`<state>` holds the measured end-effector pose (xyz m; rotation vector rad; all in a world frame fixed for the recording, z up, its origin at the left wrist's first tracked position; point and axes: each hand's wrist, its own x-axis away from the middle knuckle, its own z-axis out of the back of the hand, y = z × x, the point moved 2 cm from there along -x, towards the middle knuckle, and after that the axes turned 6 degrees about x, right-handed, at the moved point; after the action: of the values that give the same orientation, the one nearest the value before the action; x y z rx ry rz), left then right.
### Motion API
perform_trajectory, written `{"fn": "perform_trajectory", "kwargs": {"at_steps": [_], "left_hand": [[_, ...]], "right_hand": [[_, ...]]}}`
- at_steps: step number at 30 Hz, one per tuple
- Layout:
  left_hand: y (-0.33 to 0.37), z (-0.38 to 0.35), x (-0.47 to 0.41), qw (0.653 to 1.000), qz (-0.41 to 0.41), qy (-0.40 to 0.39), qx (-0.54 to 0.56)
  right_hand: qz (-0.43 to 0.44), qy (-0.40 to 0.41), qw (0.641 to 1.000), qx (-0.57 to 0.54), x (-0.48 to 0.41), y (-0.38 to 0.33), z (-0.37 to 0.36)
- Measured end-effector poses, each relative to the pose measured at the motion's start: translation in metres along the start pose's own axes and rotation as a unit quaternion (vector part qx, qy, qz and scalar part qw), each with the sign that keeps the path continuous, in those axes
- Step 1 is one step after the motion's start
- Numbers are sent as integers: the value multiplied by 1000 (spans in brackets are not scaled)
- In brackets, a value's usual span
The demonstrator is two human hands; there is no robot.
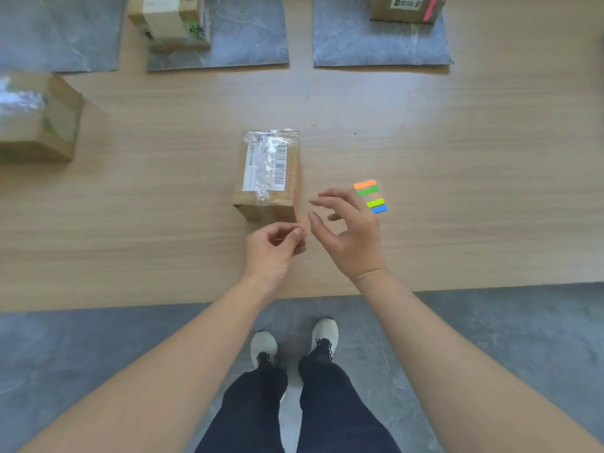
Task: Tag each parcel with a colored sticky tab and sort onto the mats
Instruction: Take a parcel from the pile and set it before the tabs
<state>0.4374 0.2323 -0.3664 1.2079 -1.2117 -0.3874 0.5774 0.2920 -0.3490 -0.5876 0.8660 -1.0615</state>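
Observation:
A brown parcel [269,174] with a white barcode label and crinkled clear tape lies mid-table. A thin orange line runs along its right edge. My left hand [274,248] hovers just in front of its near right corner, fingers curled, thumb pressed to forefinger. No coloured tab shows between them. My right hand [346,230] is beside it, fingers spread and relaxed, holding nothing. Right of that hand lie the sticky tabs [371,196]: orange, green, lime and blue strips.
Three grey mats lie at the back: left [58,34], middle [248,37] and right [376,44]. A parcel with green marks [170,21] sits on the middle mat; a pink-tabbed parcel [407,8] sits on the right one. Another parcel [36,119] stands at the table's left.

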Motion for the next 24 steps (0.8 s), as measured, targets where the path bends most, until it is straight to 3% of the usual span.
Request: {"fn": "perform_trajectory", "kwargs": {"at_steps": [4, 8, 19, 24], "left_hand": [[-2, 26, -8, 999, -41, 23, -10], [5, 28, -15, 999, -41, 29, 14], [0, 27, -26, 999, -12, 30, 5], [2, 27, -27, 999, -1, 40, -8]], "right_hand": [[75, -36, 994, 69, -2, -14, -24], [95, -72, 986, 118, -8, -17, -38], [95, -56, 981, 157, -18, -2, -40], [111, -8, 978, 174, -18, -5, -47]]}}
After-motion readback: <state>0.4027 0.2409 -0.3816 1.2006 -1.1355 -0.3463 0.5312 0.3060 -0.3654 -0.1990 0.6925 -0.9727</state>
